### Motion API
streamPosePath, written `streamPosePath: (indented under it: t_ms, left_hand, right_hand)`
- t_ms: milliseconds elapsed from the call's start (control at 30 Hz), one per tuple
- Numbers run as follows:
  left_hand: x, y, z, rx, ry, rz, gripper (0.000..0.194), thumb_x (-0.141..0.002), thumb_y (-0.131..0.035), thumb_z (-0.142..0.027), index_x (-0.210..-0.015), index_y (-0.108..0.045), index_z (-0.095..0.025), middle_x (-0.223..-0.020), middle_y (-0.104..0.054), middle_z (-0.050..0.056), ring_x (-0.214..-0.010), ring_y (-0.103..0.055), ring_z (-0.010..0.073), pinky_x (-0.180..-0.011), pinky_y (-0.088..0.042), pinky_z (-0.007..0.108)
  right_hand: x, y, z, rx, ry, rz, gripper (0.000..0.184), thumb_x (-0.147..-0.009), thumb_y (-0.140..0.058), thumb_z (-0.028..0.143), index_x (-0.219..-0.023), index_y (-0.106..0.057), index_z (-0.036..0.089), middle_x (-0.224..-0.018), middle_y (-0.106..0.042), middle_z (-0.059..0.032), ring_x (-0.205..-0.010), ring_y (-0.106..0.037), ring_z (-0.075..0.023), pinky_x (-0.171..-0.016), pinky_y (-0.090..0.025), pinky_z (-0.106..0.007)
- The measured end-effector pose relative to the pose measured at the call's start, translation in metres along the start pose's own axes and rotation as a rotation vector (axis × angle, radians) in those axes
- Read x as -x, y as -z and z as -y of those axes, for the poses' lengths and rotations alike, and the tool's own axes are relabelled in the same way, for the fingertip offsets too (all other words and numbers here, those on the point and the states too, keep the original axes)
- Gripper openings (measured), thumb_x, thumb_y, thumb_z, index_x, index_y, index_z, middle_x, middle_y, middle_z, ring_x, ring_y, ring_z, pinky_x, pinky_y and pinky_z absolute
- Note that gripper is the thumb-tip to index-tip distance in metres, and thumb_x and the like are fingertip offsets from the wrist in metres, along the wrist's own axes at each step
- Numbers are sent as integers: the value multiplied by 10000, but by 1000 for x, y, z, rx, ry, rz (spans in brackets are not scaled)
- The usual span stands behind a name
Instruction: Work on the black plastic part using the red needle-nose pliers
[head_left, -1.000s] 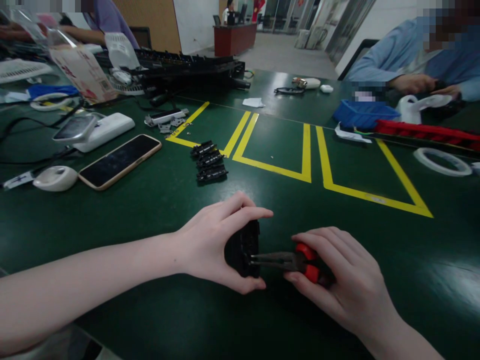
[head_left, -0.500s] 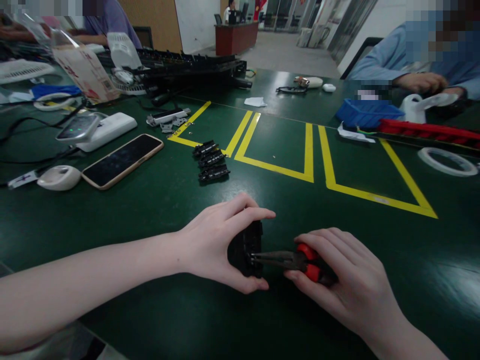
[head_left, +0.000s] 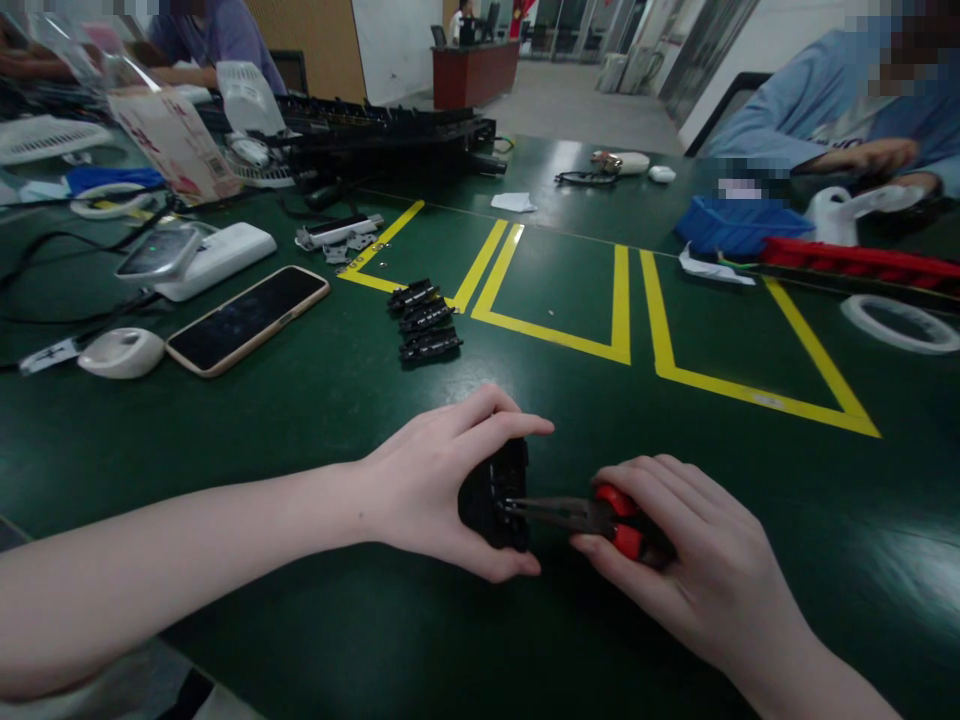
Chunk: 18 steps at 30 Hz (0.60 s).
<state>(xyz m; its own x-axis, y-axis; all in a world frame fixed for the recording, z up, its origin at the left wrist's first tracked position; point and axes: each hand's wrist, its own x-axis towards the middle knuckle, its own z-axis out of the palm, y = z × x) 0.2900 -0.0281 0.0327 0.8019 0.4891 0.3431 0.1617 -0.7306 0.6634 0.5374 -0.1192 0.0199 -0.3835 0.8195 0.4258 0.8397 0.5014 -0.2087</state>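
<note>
My left hand is closed round a small black plastic part, holding it upright on the green table. My right hand grips red-handled needle-nose pliers. The plier tips reach into the right face of the black part. Three similar black parts lie in a row farther back, by the yellow tape lines.
A phone, a white mouse-like device and a white scanner base lie at the left. A blue bin, red tray and tape roll sit at the right by another person's hands. A black rack stands at the back.
Both hands stay on the part and the pliers; only the camera has shifted slightly.
</note>
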Motion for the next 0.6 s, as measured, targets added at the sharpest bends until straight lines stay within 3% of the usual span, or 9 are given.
streamPosePath:
  t_ms: [267, 600]
  left_hand:
    - [0, 1, 3, 96, -13, 37, 917, -699, -802, -397, -1451, -333, -161, -1230, -506, 104, -1057, -553, 236, -861, -545, 379]
    - [0, -1, 4, 131, -63, 4, 843, -737, -802, -363, -1433, -367, -169, -1274, -497, 117, -1125, -548, 242, -911, -545, 361]
  right_hand:
    - [-1, 0, 2, -39, -39, 10, 282, -904, -564, 457, -989, -575, 189, -822, -615, -37, -709, -559, -165, -572, -446, -287]
    - [0, -1, 0, -35, -72, 22, 293, -905, -558, 479, -987, -576, 198, -831, -615, -41, -711, -561, -165, -572, -455, -288]
